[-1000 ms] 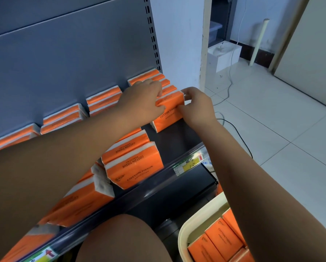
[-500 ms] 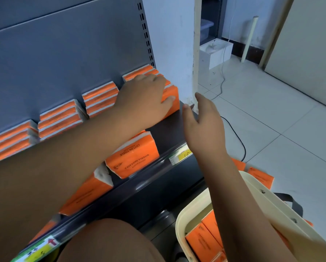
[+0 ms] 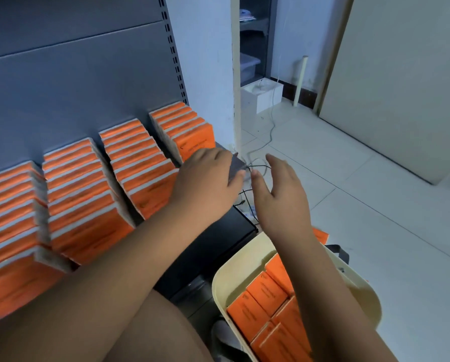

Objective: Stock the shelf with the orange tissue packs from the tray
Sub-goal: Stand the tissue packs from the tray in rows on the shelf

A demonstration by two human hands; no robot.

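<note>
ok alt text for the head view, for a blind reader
Rows of orange tissue packs fill a grey shelf; the left hand is at the rightmost row, the right hand open beside it. A cream tray below holds more packs.

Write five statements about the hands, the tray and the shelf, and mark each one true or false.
1. The right hand grips a tissue pack. False: it is open and holds nothing.
2. The tray has orange tissue packs in it. True.
3. The left hand reaches into the tray. False: it is at the shelf, beside the rightmost row of packs.
4. Packs stand in several rows on the shelf. True.
5. A white box sits on the floor. True.
</note>
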